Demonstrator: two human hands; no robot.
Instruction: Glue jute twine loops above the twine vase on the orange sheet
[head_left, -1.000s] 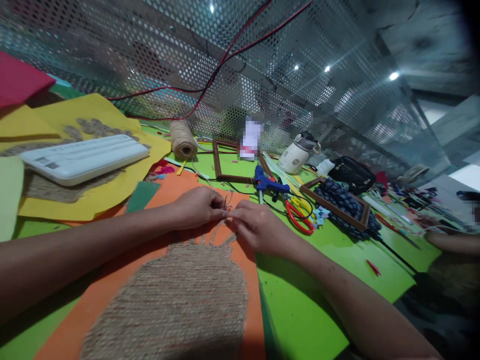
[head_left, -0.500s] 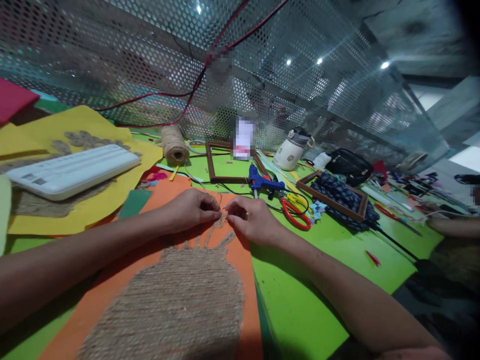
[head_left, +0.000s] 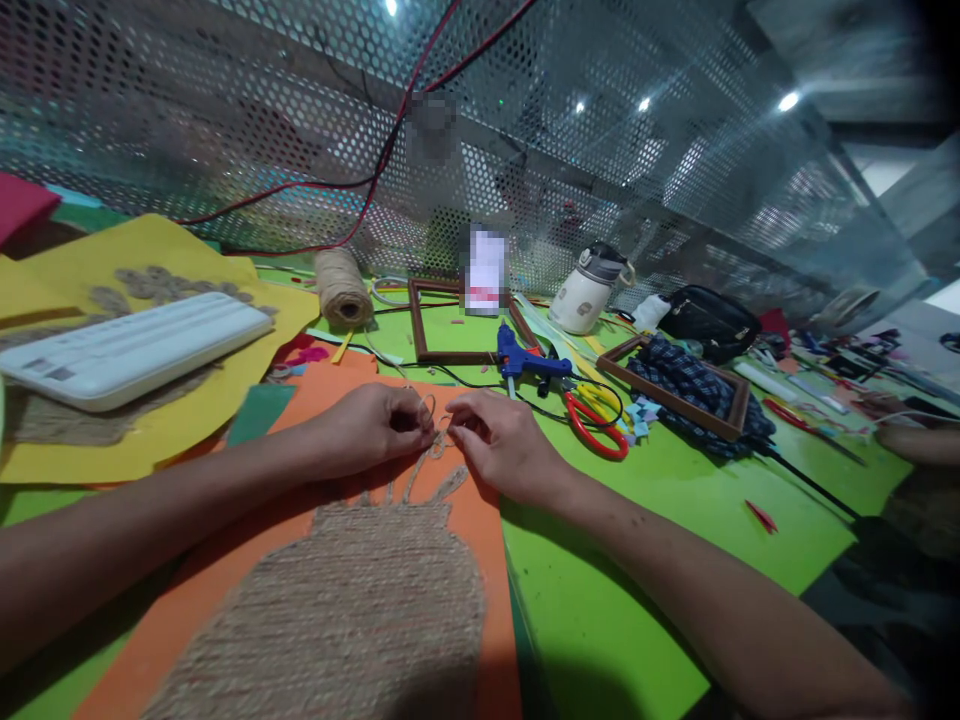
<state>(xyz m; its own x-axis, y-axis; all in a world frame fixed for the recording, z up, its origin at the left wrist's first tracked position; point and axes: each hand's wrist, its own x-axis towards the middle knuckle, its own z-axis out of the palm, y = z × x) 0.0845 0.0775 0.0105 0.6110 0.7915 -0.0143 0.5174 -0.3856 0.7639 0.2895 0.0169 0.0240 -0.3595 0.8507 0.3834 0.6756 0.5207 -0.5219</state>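
Note:
An orange sheet (head_left: 495,600) lies before me, carrying a vase shape (head_left: 367,590) made of rows of jute twine. Thin twine stems and a small leaf loop (head_left: 450,484) rise from its neck. My left hand (head_left: 379,430) pinches a piece of jute twine (head_left: 428,404), which curls up beside the fingertips. Close by on the right, my right hand (head_left: 499,440) has its thumb and forefinger closed on the twine at the top of a stem. The fingertips partly hide the small loops between them.
Behind the hands stand a twine spool (head_left: 343,290), a brown frame (head_left: 457,355) and a blue glue gun (head_left: 525,360). Red-handled scissors (head_left: 600,430), a white bottle (head_left: 583,292) and a dark folded umbrella (head_left: 682,400) are to the right. A white power bank (head_left: 142,345) rests on yellow sheets (head_left: 172,425).
The view has shifted slightly. Both hands stay at the same spot on the orange sheet, fingertips moving only a little, with a slightly wider gap between them.

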